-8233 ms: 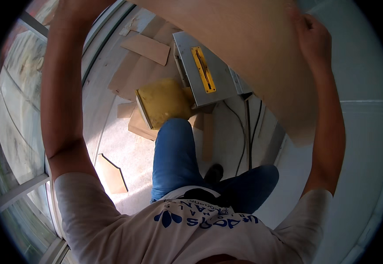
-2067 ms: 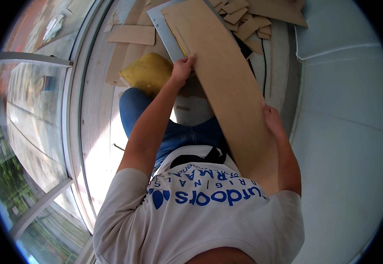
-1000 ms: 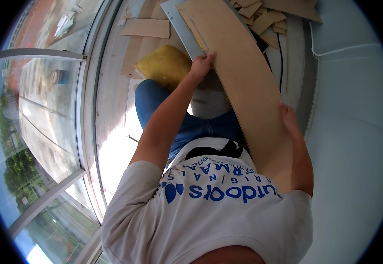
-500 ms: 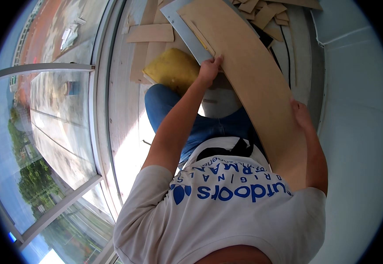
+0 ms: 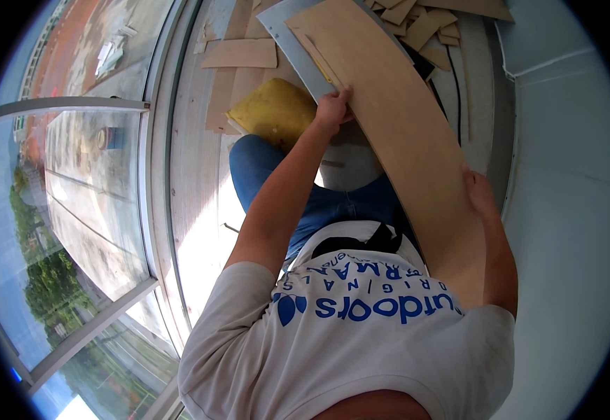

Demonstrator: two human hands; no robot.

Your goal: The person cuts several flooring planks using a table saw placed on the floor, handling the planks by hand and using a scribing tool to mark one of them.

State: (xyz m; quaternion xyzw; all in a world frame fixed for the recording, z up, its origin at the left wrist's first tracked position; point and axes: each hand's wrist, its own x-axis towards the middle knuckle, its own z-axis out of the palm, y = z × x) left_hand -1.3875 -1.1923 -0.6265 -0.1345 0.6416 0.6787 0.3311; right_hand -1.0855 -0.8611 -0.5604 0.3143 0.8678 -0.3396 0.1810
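Note:
A long light-brown wooden board [image 5: 403, 119] slants from the far middle down towards my right side. My left hand [image 5: 333, 112] is closed on its left edge, thumb on top and fingers partly hidden underneath. My right hand [image 5: 480, 192] grips the right edge nearer to me; its fingers are largely out of sight below the board. Under the far end lies a flat grey metal surface [image 5: 294, 56]. Along the board's far left edge runs a narrow strip with some yellow [image 5: 324, 68]. The board's near end goes behind my shirt.
A stained yellow cushion-like thing [image 5: 273, 112] lies beyond my left knee. Flat brown pieces [image 5: 242, 54] lie on the floor behind it, and a heap of wood offcuts [image 5: 424, 28] is at the far right. A black cable [image 5: 458, 105] runs near the pale right wall [image 5: 571, 175]. Glass panes [image 5: 95, 203] stand at left.
The board has slid very slightly towards me, and both hands have shifted a little with it. Their hold on its two edges looks the same.

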